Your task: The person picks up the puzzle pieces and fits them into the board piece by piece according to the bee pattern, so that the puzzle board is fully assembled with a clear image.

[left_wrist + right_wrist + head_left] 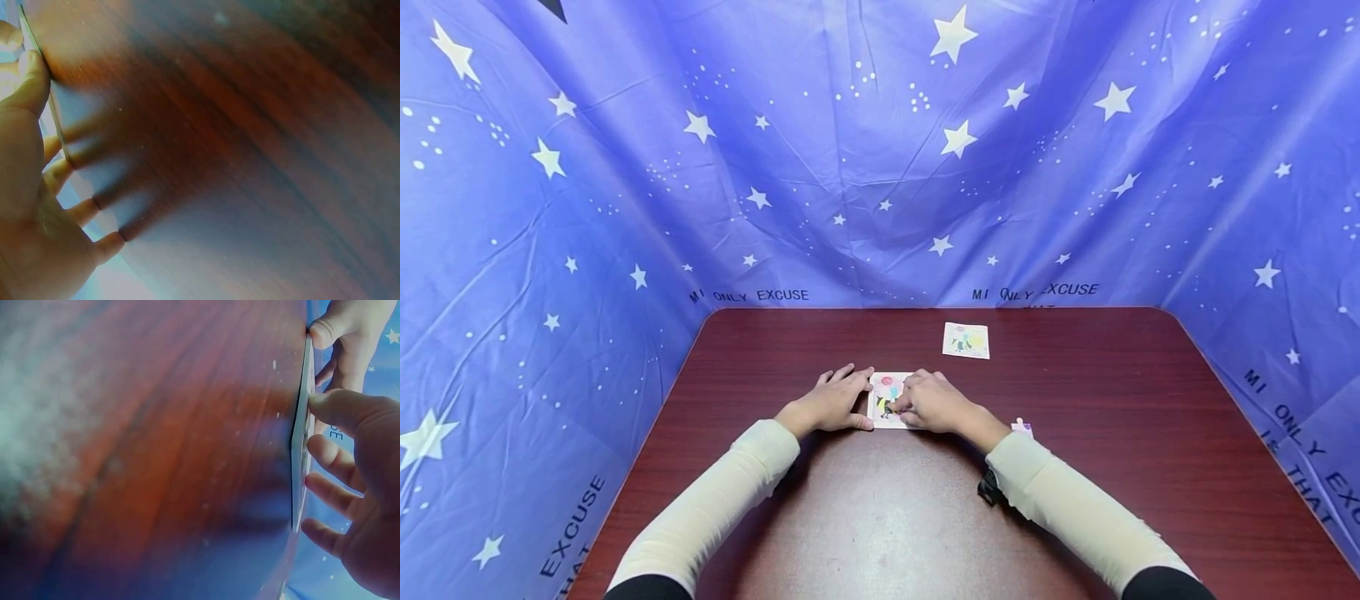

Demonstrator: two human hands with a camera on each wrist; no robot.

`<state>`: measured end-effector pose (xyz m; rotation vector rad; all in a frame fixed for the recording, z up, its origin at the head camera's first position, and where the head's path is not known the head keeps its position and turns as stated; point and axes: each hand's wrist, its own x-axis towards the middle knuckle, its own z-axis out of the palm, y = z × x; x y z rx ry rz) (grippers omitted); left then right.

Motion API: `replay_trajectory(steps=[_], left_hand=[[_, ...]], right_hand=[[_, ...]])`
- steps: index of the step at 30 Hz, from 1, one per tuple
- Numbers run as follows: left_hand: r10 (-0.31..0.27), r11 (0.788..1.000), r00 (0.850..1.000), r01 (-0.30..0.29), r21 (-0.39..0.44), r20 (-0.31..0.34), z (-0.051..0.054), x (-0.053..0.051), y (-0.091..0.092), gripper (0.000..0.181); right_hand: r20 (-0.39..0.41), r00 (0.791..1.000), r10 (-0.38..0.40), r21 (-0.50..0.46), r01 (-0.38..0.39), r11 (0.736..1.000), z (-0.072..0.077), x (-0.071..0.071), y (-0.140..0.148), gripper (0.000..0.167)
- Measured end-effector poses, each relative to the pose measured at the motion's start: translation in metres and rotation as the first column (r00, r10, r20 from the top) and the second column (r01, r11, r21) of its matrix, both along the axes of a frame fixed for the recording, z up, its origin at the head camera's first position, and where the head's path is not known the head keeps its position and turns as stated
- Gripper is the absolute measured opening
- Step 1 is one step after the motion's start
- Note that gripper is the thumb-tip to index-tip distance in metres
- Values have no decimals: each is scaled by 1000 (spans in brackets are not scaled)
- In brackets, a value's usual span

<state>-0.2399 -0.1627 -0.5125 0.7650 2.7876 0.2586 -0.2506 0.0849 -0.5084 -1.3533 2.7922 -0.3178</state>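
Observation:
On the table lies a small white-bordered picture board [887, 388] with a bee and a red round shape. My left hand [835, 403] lies along its left side, with the thumb at the near corner and a finger by the far one. In the left wrist view the other fingertips of the left hand [37, 200] reach down to the table. From above, my right hand [938, 405] presses its fingertips on the board and covers its right part. In the right wrist view these fingers are spread along the thin board [299, 469].
A similar bee picture card [966, 341] lies farther back, right of the board. Beside the right forearm, partly hidden, is a small purple and white piece [1022, 427]. Around the dark red table [760, 350] hangs a blue star-patterned cloth [842, 167].

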Motion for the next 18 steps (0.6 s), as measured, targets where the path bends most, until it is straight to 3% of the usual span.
replay_trajectory(steps=[18], left_hand=[[-5, 1000, 1000, 5, 25, -5, 4, 2, 0, 70]], right_hand=[[21, 999, -33, -67, 35, 997, 8, -1, 35, 28]])
